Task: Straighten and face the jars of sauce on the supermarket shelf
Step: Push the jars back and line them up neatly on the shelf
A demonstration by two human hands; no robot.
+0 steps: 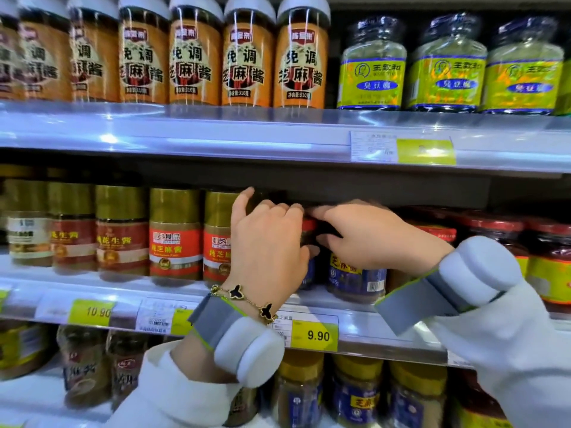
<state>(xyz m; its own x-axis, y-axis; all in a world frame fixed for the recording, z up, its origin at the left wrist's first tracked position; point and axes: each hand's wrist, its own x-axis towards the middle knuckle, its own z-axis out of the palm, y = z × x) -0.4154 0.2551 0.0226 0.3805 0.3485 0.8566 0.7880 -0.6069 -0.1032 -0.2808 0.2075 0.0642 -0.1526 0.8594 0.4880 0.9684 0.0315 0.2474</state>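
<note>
Head view: 2 hands, left hand [265, 239] & right hand [367, 236], both gripping 1 red-lidded jar [309, 233].

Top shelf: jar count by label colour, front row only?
Orange-label jars with white caps: 7, the leftmost cut by the frame edge and blurred.
Green-and-yellow-label glass jars: 3, plus a sliver of green at the right edge that cannot be told as a jar.
Total: 10 on the top shelf.
</note>
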